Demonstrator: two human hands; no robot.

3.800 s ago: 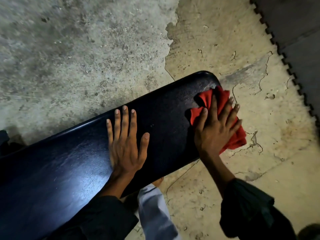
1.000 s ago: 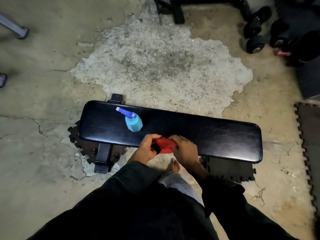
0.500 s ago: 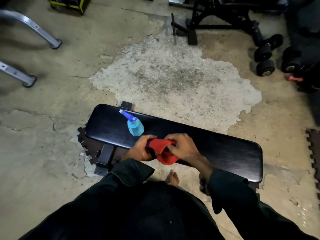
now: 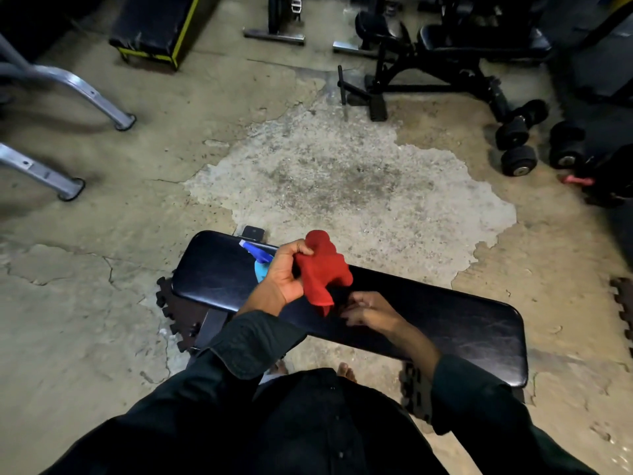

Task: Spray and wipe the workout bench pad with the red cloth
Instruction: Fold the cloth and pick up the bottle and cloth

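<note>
Red cloth (image 4: pixel 322 269): bunched and crumpled, plain red with no print, lifted clear above the bench pad, one tail hanging down toward it.
Left hand (image 4: pixel 287 272): raised over the pad, fingers curled closed around the cloth's left side, palm turned up toward the camera.
Right hand (image 4: pixel 368 308): low over the pad just right of the cloth's hanging tail, fingers loosely spread, holding nothing; whether it touches the pad I cannot tell.
Bench pad (image 4: pixel 445 320): long, black, glossy vinyl with rounded ends and faint creases, running from upper left to lower right across the floor in front of the person.
Spray bottle (image 4: pixel 257 260): standing on the pad's left end, light blue body with a darker blue trigger head, mostly hidden behind the left hand.
Floor (image 4: pixel 325 180): worn concrete, tan coating peeled away in a pale rough patch beyond the pad, cracks off to the pad's left.
Foam tiles (image 4: pixel 173 310): dark interlocking pieces under the pad's left end.
Room: black adjustable bench (image 4: pixel 445 56) and dumbbells (image 4: pixel 517 145) far beyond the pad's right end; silver tube legs (image 4: pixel 85 94) far left.
Writing: none readable anywhere.
</note>
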